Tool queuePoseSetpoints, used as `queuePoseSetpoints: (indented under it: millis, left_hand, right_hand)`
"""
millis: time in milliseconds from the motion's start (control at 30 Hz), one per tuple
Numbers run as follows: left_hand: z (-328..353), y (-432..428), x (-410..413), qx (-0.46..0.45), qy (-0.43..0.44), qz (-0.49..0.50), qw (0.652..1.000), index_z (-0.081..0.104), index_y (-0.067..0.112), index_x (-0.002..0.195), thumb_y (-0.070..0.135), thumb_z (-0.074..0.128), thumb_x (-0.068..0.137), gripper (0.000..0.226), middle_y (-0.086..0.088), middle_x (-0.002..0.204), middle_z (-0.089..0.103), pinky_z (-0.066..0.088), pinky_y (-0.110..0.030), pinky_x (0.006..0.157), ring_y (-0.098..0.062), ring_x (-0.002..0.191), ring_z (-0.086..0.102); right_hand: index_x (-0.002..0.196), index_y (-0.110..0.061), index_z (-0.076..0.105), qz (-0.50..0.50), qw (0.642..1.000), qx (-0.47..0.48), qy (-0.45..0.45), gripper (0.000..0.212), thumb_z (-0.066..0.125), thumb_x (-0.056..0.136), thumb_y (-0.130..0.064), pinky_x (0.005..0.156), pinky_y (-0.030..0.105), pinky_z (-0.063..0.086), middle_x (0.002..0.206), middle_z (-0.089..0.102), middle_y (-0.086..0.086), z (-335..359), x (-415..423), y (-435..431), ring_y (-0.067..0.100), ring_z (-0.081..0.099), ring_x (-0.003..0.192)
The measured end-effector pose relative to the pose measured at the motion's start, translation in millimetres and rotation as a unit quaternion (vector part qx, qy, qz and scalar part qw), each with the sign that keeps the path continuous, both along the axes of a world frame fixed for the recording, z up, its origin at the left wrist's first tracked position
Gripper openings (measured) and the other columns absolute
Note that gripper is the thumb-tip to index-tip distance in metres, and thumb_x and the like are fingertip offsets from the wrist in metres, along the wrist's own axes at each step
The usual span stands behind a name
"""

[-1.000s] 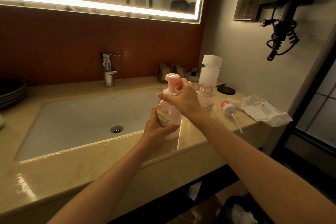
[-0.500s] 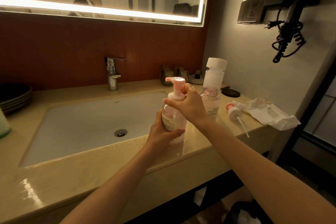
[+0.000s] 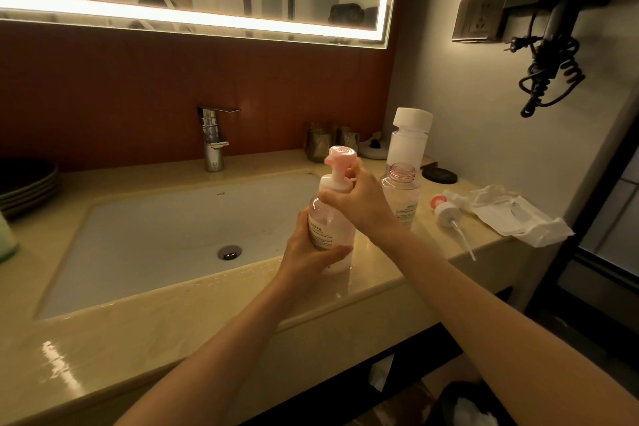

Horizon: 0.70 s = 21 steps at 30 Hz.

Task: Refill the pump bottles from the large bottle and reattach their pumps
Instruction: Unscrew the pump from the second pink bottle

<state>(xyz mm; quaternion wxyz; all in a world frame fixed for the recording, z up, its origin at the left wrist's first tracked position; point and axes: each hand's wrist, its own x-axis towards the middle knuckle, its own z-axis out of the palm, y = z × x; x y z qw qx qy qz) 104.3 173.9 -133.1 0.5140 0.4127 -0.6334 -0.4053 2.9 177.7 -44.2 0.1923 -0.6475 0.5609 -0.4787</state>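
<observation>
The step in hand looks like screwing a pump back onto the first pump bottle (image 3: 332, 218). It stands upright at the worktop's (image 3: 173, 339) front edge, just right of the sink (image 3: 138, 235), and holds pinkish liquid. The left grip (image 3: 311, 249) is wrapped round its lower body, thumb across the label, steadying it. The right grip (image 3: 359, 204) is curled round the collar under the pink pump (image 3: 340, 162). Whether the thread is fully home cannot be told.

Just behind, the second pump bottle (image 3: 401, 194) stands open-necked, its fill level unclear. Its loose pump (image 3: 447, 213) lies on its side toward the worktop's right edge. The large bottle (image 3: 408, 142), capped, stands near the back right corner.

Next, probably: finish the twist, let go, then turn to the open bottle, feeding the loose pump's tube straight down the neck.
</observation>
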Motion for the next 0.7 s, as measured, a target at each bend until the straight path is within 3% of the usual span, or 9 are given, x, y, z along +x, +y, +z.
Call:
queuePoseSetpoints:
  millis: [133, 300, 433, 533, 700]
  left_hand:
    - [0.0, -0.4, -0.1, 0.005, -0.001, -0.001, 1.0, 0.037, 0.024, 0.119, 0.016, 0.077, 0.07, 0.063, 0.014, 0.098, 0.053, 0.046, -0.016, 0.068, -0.004, 0.09, 0.054]
    - [-0.8, -1.7, 0.3, 0.003, -0.003, -0.008, 1.0, 0.037, 0.027, 0.117, 0.017, 0.077, 0.07, 0.063, 0.011, 0.102, 0.054, 0.048, -0.018, 0.072, -0.006, 0.094, 0.055]
    - [-0.4, -1.0, -0.4, 0.008, -0.005, -0.004, 1.0, 0.034, 0.032, 0.118, 0.019, 0.077, 0.07, 0.065, 0.017, 0.1, 0.052, 0.045, -0.014, 0.067, -0.003, 0.092, 0.053]
    - [-0.6, -0.2, -0.6, 0.009, 0.002, -0.004, 1.0, 0.034, 0.031, 0.119, 0.017, 0.077, 0.07, 0.066, 0.017, 0.1, 0.052, 0.046, -0.014, 0.066, -0.003, 0.091, 0.054]
    - [0.5, 0.5, 0.2, 0.003, -0.003, -0.009, 1.0, 0.036, 0.027, 0.119, 0.016, 0.076, 0.071, 0.064, 0.016, 0.099, 0.052, 0.046, -0.015, 0.068, -0.003, 0.09, 0.054]
  right_hand:
    - [0.136, -0.016, 0.035, 0.054, 0.997, 0.051, -0.029, 0.059, 0.061, 0.084, -0.015, 0.086, 0.03, 0.044, 0.123, 0.048, 0.007, 2.7, 3.7, 0.7, 0.023, 0.05, 0.111]
    - [0.129, -0.013, 0.041, -0.039, 0.999, -0.003, 0.027, 0.072, 0.074, 0.072, -0.041, 0.089, 0.031, 0.046, 0.128, 0.047, 0.009, 2.7, 1.9, -2.1, 0.022, 0.049, 0.115]
    - [0.128, -0.012, 0.043, -0.02, 1.0, -0.01, -0.006, 0.059, 0.071, 0.078, -0.024, 0.085, 0.026, 0.045, 0.124, 0.054, 0.007, 0.1, 1.2, 1.3, 0.021, 0.054, 0.11]
    - [0.133, -0.014, 0.04, 0.028, 0.997, 0.039, -0.055, 0.053, 0.061, 0.085, -0.015, 0.089, 0.03, 0.043, 0.126, 0.052, 0.007, 0.4, 3.2, 3.6, 0.021, 0.052, 0.113]
    - [0.135, -0.016, 0.037, -0.029, 0.999, -0.015, -0.028, 0.073, 0.073, 0.074, -0.035, 0.087, 0.025, 0.042, 0.13, 0.047, 0.006, 0.5, 3.7, 3.0, 0.019, 0.048, 0.116]
